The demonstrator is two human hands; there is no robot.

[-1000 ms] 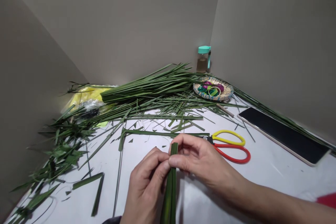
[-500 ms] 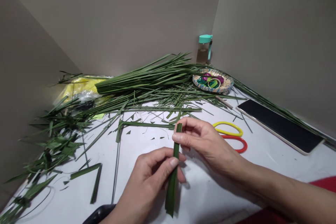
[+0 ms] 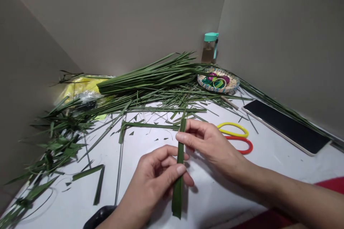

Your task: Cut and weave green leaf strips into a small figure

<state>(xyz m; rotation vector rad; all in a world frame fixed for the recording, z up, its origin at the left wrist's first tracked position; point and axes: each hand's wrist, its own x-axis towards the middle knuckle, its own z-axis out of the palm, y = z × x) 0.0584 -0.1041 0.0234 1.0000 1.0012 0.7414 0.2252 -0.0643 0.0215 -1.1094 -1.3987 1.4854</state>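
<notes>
Both of my hands hold a narrow green palm leaf strip [image 3: 179, 182], which stands nearly upright over the white table and looks folded lengthwise. My left hand [image 3: 153, 175] grips its lower half, with the thumb across the front and the fingers curled behind. My right hand [image 3: 206, 145] pinches the upper part between thumb and fingers. The strip's bottom end hangs free below my left hand. Just beyond my right hand lie scissors with yellow and red handles [image 3: 235, 137]. Their blades are hidden behind that hand.
A large bundle of long green leaves [image 3: 150, 77] and scattered trimmings cover the back of the white table [image 3: 209, 193]. Leafy cuttings [image 3: 59, 139] lie at left. A woven dish [image 3: 218, 80], a bottle [image 3: 210, 48] and a phone [image 3: 285, 126] stand at back right.
My hands have moved apart since the earliest frame, with my left hand now lower on the strip. The strip now shows more of its lower end. The whole view has shifted slightly, and my right hand now hides the scissor blades.
</notes>
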